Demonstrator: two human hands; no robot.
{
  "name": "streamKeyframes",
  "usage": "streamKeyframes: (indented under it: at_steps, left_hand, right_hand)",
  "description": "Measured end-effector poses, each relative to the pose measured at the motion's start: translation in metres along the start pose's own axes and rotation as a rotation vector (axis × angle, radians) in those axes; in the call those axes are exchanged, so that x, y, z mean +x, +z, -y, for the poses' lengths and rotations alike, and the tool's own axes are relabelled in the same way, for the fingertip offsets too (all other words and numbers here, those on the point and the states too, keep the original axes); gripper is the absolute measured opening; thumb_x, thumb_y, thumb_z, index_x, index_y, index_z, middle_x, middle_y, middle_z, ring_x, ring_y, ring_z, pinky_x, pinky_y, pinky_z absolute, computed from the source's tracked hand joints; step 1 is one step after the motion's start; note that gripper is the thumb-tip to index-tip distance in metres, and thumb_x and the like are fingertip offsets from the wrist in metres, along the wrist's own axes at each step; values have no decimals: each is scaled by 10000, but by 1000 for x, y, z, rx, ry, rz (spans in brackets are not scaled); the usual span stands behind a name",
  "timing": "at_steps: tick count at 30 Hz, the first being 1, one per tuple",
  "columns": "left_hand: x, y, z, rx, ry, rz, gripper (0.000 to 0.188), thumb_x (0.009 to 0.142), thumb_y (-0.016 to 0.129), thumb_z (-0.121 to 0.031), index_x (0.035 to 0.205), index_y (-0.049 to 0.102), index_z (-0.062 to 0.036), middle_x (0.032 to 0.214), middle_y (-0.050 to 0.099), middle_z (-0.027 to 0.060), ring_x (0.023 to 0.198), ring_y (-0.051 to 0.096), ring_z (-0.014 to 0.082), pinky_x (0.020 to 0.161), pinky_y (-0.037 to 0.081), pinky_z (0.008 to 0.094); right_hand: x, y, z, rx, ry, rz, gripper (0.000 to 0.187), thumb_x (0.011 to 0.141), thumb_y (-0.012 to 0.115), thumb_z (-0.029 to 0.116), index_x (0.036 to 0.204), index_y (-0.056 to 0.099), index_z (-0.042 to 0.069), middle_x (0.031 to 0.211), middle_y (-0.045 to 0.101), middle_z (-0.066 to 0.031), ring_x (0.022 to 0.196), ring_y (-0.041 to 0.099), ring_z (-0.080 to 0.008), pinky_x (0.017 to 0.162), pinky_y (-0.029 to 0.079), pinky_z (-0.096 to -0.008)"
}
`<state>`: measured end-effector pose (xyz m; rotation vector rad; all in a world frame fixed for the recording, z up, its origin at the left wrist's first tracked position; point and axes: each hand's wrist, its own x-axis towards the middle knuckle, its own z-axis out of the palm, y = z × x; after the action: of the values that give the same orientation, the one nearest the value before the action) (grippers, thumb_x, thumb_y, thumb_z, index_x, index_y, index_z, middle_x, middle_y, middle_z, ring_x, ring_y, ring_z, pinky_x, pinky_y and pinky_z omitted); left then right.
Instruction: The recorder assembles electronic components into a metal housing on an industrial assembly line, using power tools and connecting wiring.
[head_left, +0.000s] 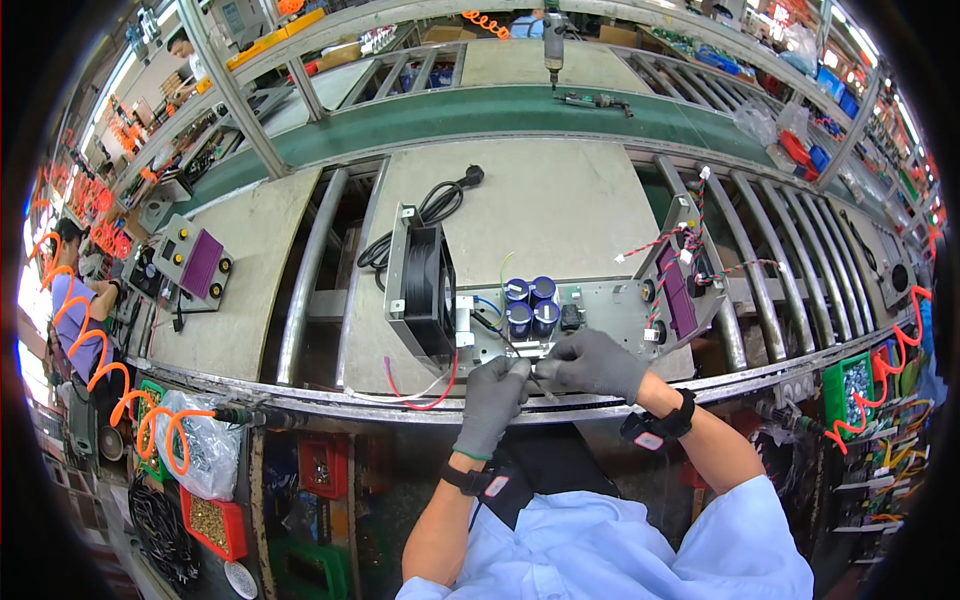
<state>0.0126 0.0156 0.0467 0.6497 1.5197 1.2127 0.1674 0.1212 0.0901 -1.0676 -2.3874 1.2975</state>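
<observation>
A metal chassis (600, 305) lies in front of me with a black fan (432, 290) upright at its left end. Blue capacitors (531, 306) stand in its middle, and a panel with a purple window (677, 292) rises at the right end. My left hand (492, 402), in a grey glove, pinches at the chassis's front edge. Close against it, my right hand (598, 366), also gloved, has its fingers pressed together. A thin dark cable (497, 333) runs down to the fingertips. Whatever small piece lies between the fingers is mostly hidden.
A power cord (430, 215) lies coiled behind the fan. Metal rollers (765, 270) flank the board under the chassis. Another unit (185, 262) sits left. A powered screwdriver (553, 45) hangs overhead. Bins of small parts (212, 522) stand below, and a co-worker (85, 290) is far left.
</observation>
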Motion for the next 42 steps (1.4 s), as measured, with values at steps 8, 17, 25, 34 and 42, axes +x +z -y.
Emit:
streamKeyframes:
  at_steps: [8, 17, 25, 34, 42]
  left_hand:
    - [1, 2, 2, -6, 1, -9, 234, 960, 630, -264, 861, 638, -52, 586, 493, -45, 461, 402, 25, 423, 302, 201]
    - [7, 5, 15, -143, 29, -31, 200, 944, 623, -205, 843, 626, -32, 574, 474, -37, 460, 382, 34, 417, 280, 219]
    - [12, 4, 15, -63, 51, -54, 209, 936, 625, -202, 861, 643, -7, 620, 523, -24, 509, 436, 44, 447, 331, 237]
    - [5, -2, 14, -86, 33, -15, 214, 953, 609, -196, 903, 657, 6, 623, 528, -23, 517, 440, 44, 457, 341, 246]
    - [9, -1, 20, -55, 150, -37, 238, 958, 602, -199, 901, 654, 25, 628, 535, -13, 538, 442, 53, 486, 353, 258]
  right_hand:
    - [7, 20, -21, 145, 133, 258, 447, 846, 723, 410, 714, 692, -16, 545, 517, -58, 539, 424, -111, 517, 366, -331]
    - [-1, 23, -21, 230, 208, 317, 418, 871, 718, 381, 698, 684, 2, 581, 553, -24, 564, 453, -95, 524, 380, -312]
    - [1, 19, -16, -36, 9, 250, 414, 887, 695, 394, 746, 693, 5, 635, 611, -45, 556, 499, -115, 526, 408, -305]
    - [-5, 20, -24, 662, 309, 661, 364, 985, 592, 407, 829, 662, 85, 632, 547, 64, 512, 462, -17, 449, 360, -206]
    - [-4, 30, -17, 388, 195, 460, 350, 881, 748, 415, 843, 689, 71, 683, 579, 49, 589, 481, -24, 513, 386, -208]
